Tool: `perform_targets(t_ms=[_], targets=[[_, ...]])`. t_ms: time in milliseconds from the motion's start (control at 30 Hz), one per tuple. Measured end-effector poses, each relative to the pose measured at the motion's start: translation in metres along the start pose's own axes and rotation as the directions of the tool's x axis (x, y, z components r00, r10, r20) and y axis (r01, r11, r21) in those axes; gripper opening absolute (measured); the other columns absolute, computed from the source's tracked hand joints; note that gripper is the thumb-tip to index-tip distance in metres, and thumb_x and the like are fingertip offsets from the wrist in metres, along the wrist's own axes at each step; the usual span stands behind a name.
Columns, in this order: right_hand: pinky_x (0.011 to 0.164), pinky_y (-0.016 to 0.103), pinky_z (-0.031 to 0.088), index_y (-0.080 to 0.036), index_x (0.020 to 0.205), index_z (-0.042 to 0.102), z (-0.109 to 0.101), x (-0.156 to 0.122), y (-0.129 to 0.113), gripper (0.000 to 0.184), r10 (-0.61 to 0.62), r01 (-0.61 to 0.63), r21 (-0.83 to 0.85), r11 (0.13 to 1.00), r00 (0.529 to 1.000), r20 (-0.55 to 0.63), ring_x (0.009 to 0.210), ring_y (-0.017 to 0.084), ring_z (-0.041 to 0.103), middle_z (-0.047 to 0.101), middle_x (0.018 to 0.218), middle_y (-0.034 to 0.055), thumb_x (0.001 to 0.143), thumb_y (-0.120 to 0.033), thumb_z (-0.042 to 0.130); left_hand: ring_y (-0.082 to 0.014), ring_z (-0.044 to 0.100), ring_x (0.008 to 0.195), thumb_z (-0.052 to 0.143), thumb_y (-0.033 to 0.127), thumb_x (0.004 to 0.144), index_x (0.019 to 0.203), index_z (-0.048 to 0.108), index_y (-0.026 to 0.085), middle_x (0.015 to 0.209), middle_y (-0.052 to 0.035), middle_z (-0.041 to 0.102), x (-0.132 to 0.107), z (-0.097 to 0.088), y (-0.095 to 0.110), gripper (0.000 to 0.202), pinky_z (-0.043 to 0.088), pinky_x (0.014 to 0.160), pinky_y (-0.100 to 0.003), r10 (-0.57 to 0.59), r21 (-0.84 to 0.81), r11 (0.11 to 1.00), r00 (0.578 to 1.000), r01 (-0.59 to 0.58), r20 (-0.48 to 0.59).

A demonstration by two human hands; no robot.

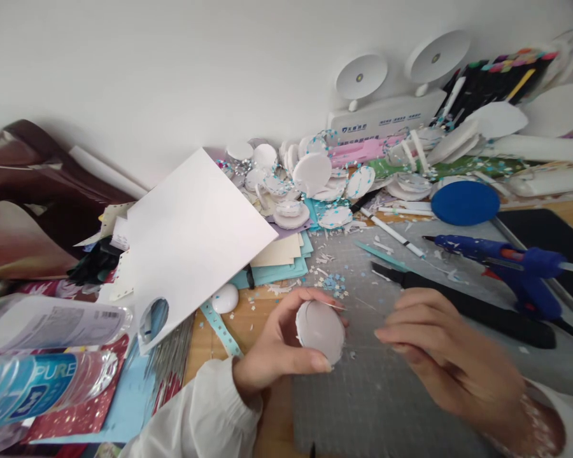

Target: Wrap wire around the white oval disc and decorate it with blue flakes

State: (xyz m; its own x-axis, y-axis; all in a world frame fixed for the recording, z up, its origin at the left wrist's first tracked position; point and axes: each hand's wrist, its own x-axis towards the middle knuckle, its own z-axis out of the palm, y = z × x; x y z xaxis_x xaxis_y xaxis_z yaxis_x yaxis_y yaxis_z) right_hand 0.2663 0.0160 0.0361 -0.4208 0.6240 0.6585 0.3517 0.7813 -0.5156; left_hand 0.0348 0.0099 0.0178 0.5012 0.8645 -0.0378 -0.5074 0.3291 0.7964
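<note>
Two hands (277, 346) (451, 366), one held white disc (321, 331), one glue gun (516, 267), one blue disc (465, 203), two bottles (52, 321) (38, 381).

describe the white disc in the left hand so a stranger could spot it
Find the grey cutting mat at the bottom centre. At its left edge the left hand pinches a white disc between thumb and fingers. The other white discs lie piled by the wall; this one alone is held.
</note>
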Motion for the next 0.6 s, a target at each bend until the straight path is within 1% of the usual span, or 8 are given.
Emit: perform_targets(t_ms=[100, 167, 233, 333, 467, 533, 600], targets=[[0.081, 0.030, 0.048, -0.019, 0.099, 0.063, -0.001, 0.000, 0.002, 0.016, 0.057, -0.058, -0.024, 0.998, 0.998, -0.042, 0.082, 0.015, 0.057, 0.065, 0.080, 0.0013, 0.090, -0.010, 0.054, -0.0205, 0.061, 0.103, 0.089, 0.023, 0.060, 0.111, 0.065, 0.025, 0.118, -0.0055, 0.062, 0.001, 0.001, 0.001, 0.056, 0.048, 0.085, -0.028, 0.055, 0.050, 0.997, 0.998, -0.055, -0.017], [0.079, 0.030, 0.049, -0.020, 0.097, 0.063, 0.000, 0.000, 0.002, 0.018, 0.100, -0.102, -0.028, 0.994, 0.993, -0.068, 0.082, 0.015, 0.058, 0.065, 0.081, 0.0014, 0.088, -0.008, 0.054, -0.0215, 0.061, 0.103, 0.089, 0.023, 0.059, 0.109, 0.066, 0.025, 0.118, -0.0058, 0.062, 0.001, 0.001, 0.001, 0.056, 0.048, 0.085, -0.029, 0.058, 0.069, 0.996, 0.998, -0.056, -0.028], [0.075, 0.031, 0.050, -0.021, 0.096, 0.064, 0.002, 0.001, 0.002, 0.018, 0.113, -0.115, -0.029, 0.993, 0.991, -0.077, 0.081, 0.016, 0.061, 0.066, 0.081, 0.0015, 0.088, -0.008, 0.055, -0.0223, 0.060, 0.103, 0.090, 0.026, 0.059, 0.109, 0.065, 0.025, 0.119, -0.0062, 0.061, 0.001, 0.002, 0.001, 0.056, 0.048, 0.085, -0.030, 0.052, 0.071, 0.996, 0.998, -0.050, -0.034], [0.070, 0.031, 0.052, -0.023, 0.094, 0.065, 0.004, 0.005, 0.002, 0.016, 0.103, -0.106, -0.036, 0.994, 0.992, -0.075, 0.076, 0.016, 0.064, 0.068, 0.079, 0.0014, 0.088, -0.011, 0.056, -0.0221, 0.060, 0.103, 0.085, 0.034, 0.067, 0.111, 0.064, 0.023, 0.119, -0.0071, 0.059, 0.000, 0.001, 0.000, 0.049, 0.048, 0.086, -0.030, 0.076, 0.055, 0.996, 0.997, -0.075, -0.021], [0.066, 0.029, 0.054, -0.023, 0.095, 0.065, 0.005, 0.011, 0.002, 0.018, 0.085, -0.089, -0.075, 0.993, 0.995, -0.052, 0.075, 0.016, 0.066, 0.069, 0.079, 0.0015, 0.089, -0.010, 0.054, -0.0212, 0.059, 0.102, 0.073, 0.043, 0.080, 0.112, 0.063, 0.020, 0.116, -0.0088, 0.060, 0.001, 0.003, -0.001, 0.041, 0.047, 0.086, -0.030, 0.132, 0.046, 0.990, 0.991, -0.131, -0.023], [0.067, 0.029, 0.054, -0.022, 0.098, 0.065, 0.006, 0.012, 0.004, 0.019, 0.047, -0.050, -0.088, 0.995, 0.998, -0.036, 0.076, 0.016, 0.066, 0.069, 0.080, 0.0018, 0.089, -0.009, 0.054, -0.0207, 0.059, 0.101, 0.066, 0.047, 0.085, 0.110, 0.064, 0.019, 0.113, -0.0090, 0.062, 0.002, 0.005, -0.001, 0.038, 0.046, 0.086, -0.030, 0.139, 0.028, 0.990, 0.989, -0.138, -0.045], [0.070, 0.030, 0.054, -0.021, 0.101, 0.065, 0.006, 0.012, 0.004, 0.020, 0.009, -0.011, -0.104, 0.995, 1.000, -0.019, 0.078, 0.016, 0.066, 0.070, 0.084, 0.0023, 0.089, -0.009, 0.054, -0.0199, 0.059, 0.098, 0.063, 0.048, 0.088, 0.107, 0.065, 0.019, 0.108, -0.0085, 0.063, 0.003, 0.007, -0.001, 0.034, 0.047, 0.084, -0.030, 0.132, 0.011, 0.991, 0.989, -0.132, -0.071]])
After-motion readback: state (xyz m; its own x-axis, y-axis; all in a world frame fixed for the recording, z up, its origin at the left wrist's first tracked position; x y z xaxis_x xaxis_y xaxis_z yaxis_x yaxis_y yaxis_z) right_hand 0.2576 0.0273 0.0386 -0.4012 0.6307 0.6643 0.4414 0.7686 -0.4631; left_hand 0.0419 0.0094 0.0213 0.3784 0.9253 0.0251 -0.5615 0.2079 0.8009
